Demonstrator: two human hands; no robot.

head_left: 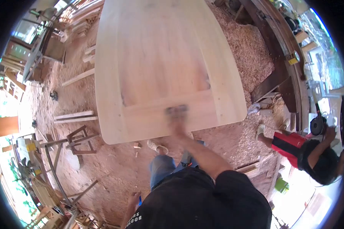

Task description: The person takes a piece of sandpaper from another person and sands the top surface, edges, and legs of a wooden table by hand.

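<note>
My right hand is blurred by motion and reaches out over a large pale wooden panel, near its front edge. A dark, flat pad is under its fingers, against the wood; the blur hides its exact kind. The panel has rounded front corners, lighter side boards and a reddish middle. Down beside my body, my left hand hangs low with its fingers curled. A small blue object shows next to those fingers, too small to name.
Wood shavings are heaped right of the panel, beside dark beams with a yellow tape measure. Another person works at the right with a dark round tool. Wood strips and a small wooden frame lie left.
</note>
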